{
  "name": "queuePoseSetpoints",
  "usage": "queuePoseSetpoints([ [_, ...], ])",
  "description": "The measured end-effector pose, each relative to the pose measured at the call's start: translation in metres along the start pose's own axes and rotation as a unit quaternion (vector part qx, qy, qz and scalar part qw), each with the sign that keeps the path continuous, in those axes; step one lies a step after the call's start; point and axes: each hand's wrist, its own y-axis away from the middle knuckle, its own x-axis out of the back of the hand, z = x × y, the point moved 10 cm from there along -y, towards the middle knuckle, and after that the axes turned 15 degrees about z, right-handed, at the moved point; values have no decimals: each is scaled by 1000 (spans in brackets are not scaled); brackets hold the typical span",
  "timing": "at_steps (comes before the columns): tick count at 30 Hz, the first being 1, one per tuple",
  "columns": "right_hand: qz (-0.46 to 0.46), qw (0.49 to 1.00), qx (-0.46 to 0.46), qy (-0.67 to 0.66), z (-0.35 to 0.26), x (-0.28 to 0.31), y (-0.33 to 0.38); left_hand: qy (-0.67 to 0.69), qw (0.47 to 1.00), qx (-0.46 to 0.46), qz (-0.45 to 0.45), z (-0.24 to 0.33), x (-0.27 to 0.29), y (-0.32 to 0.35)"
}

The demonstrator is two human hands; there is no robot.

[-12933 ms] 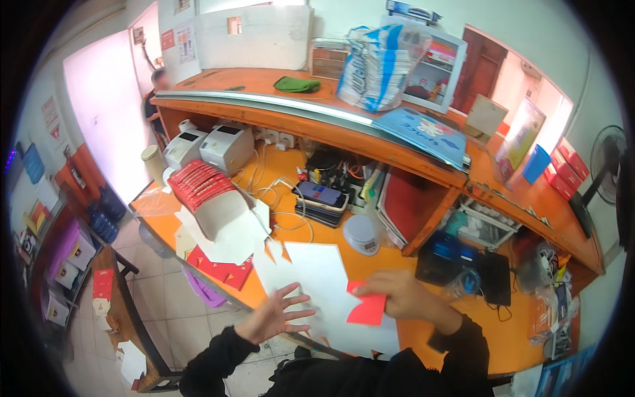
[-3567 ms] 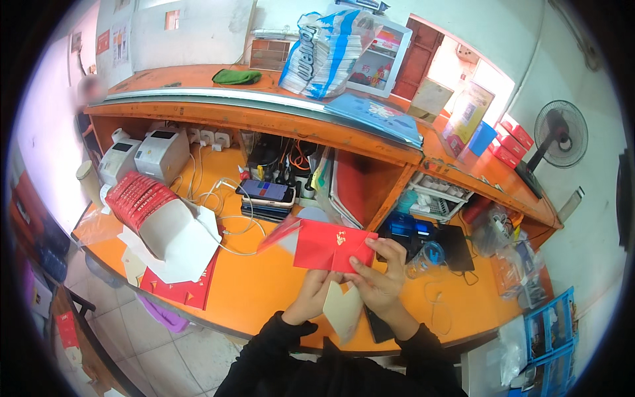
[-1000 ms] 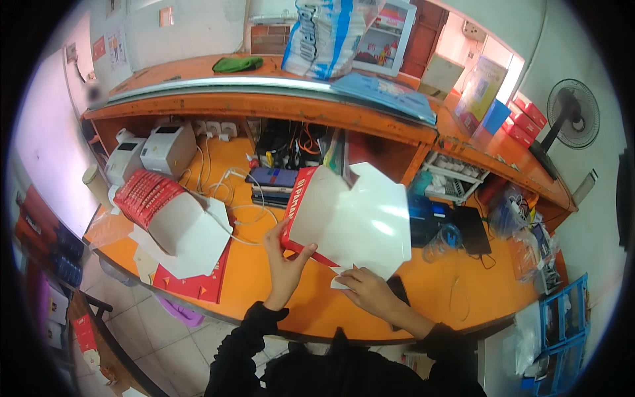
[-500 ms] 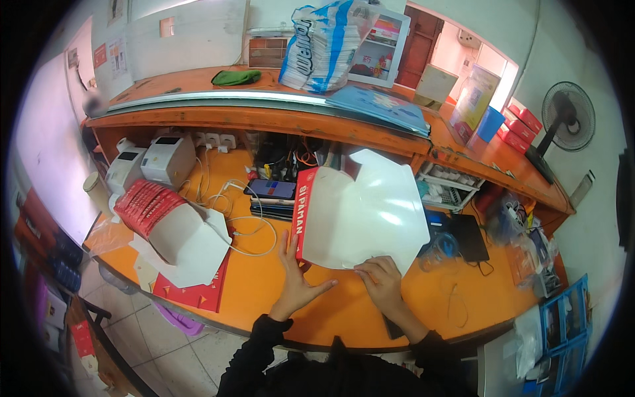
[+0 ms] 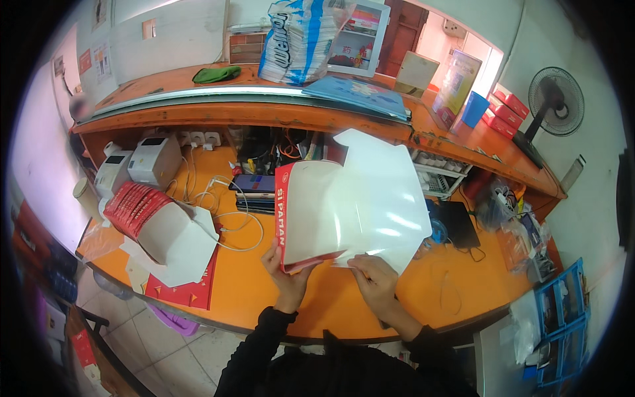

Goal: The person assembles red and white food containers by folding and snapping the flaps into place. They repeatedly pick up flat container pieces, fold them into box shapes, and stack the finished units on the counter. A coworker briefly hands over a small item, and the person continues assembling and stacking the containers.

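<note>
I hold a large card sheet (image 5: 354,202), white on the side facing me with a red edge, up above the orange desk (image 5: 238,294). My left hand (image 5: 286,271) grips its lower left corner at the red fold. My right hand (image 5: 374,278) pinches the lower edge near the middle. The sheet stands nearly upright and hides the desk behind it.
A stack of red and white folded cards (image 5: 159,225) lies at my left on a flat red sheet (image 5: 182,291). Two white printers (image 5: 142,162), cables, a phone (image 5: 254,185), a raised counter with a big plastic bag (image 5: 301,36) and a fan (image 5: 554,102) surround me.
The sheet has risen off the desk and tilted upright. My left hand went from flat on the desk to gripping the red edge; my right hand shifted along the lower edge.
</note>
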Motion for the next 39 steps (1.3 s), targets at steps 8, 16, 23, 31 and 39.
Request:
queuePoseSetpoints([
  [8,87,993,56,60,-24,8,-4,100,990,98,-28,6,-7,12],
  [16,-45,993,108,-8,-30,-3,-20,113,983,145,-22,6,-2,4],
  [23,-79,986,147,-15,-40,-8,-20,67,992,102,-11,15,-2,-1],
  [31,-39,993,114,-9,-29,5,-34,110,986,117,-37,17,-12,-10],
  [39,-63,984,164,-23,-39,-2,-37,59,997,41,-31,28,-7,-22],
])
